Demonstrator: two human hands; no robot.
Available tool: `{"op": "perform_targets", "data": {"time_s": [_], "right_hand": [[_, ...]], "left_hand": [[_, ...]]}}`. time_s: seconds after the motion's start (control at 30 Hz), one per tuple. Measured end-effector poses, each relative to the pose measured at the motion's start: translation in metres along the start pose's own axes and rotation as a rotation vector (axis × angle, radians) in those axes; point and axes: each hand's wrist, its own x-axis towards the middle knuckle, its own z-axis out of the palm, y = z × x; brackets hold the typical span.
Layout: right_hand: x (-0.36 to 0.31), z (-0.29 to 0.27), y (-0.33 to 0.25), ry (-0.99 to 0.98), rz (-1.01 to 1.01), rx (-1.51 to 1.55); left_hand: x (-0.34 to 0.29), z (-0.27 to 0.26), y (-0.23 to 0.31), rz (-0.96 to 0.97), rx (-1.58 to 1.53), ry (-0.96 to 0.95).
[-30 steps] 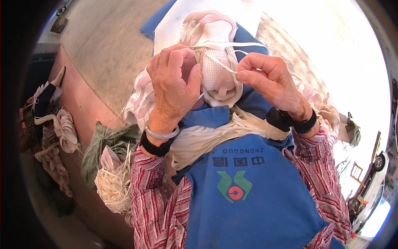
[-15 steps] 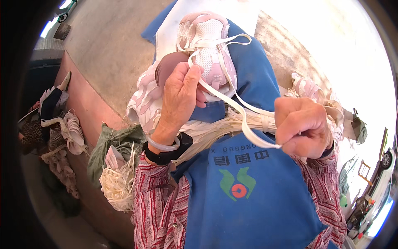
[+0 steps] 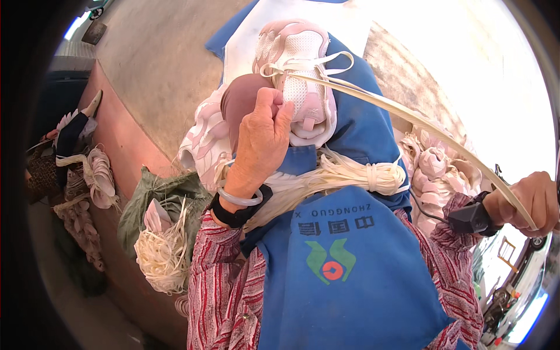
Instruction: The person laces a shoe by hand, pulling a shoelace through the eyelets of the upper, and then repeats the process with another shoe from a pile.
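Observation:
A pink and white sneaker upper [image 3: 300, 87] lies on my lap, its heel end toward me. White shoelace [image 3: 408, 114] runs through its eyelets and stretches taut to the right. My right hand [image 3: 528, 201] grips the lace far out at the right edge. Beside the shoe's left edge, my left hand [image 3: 265, 137] is closed with thumb and forefinger together; whether anything is between them is hidden. A loose lace loop [image 3: 340, 61] stands off the shoe's right side. A mauve rounded piece [image 3: 240, 105] sits just left of the shoe.
A bundle of cream laces [image 3: 350, 175] lies across my blue apron [image 3: 350, 291]. Pink uppers are piled at right [image 3: 434, 166] and left [image 3: 201, 134]. A green sack [image 3: 143, 201] and tangled laces [image 3: 160, 259] are at left. Another person [image 3: 73, 140] sits at far left.
My right hand has swung far out to the right, drawing the lace tight. My left hand has let go of the lace it held and stays by the shoe.

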Motion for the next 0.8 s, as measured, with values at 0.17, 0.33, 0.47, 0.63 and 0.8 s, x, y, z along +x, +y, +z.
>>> {"op": "perform_targets", "data": {"time_s": [0.17,0.33,0.47,0.63,0.8], "right_hand": [[-0.014,-0.016,0.084,0.588,0.367,-0.818],[-0.002,-0.059,0.183,0.161,0.512,-1.537],[-0.008,-0.082,0.203,0.007,0.644,-1.896],[-0.016,-0.089,0.218,-0.093,0.734,-2.049],[-0.005,-0.085,0.184,0.209,0.727,-1.780]], "left_hand": [[-0.008,0.007,-0.001,0.301,0.579,0.117],[-0.010,0.005,-0.002,0.297,0.513,0.071],[-0.002,0.002,-0.011,0.297,0.657,0.078],[-0.003,-0.004,-0.014,0.163,0.261,0.056],[0.004,-0.024,0.006,-0.215,-0.121,-0.147]]}}
